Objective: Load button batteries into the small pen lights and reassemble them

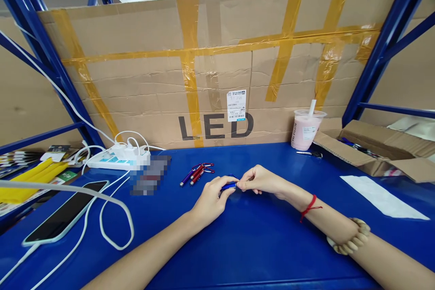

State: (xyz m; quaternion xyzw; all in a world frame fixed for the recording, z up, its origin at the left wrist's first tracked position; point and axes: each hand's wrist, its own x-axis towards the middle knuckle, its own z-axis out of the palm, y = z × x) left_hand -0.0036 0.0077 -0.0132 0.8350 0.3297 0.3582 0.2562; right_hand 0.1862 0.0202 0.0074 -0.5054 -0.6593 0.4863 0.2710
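My left hand point(210, 200) holds a small blue keychain flashlight point(229, 186) between thumb and fingers, just above the blue table. At its right end, the thumb and fingertips of my right hand point(261, 179) are pinched together; whether a small part sits in that pinch is hidden. A blue clip loop shows behind the flashlight. Left of my hands lie several similar flashlights with carabiner clips, among them a purple-blue one point(186, 177) and a red one point(197, 176).
A phone point(64, 213) and white cables lie at left, beside a power strip point(117, 157). At back right stand a pink drink cup point(306, 130) and an open cardboard box point(370, 156). A white paper strip point(384, 197) lies at right. Cardboard point(156, 95) walls the back.
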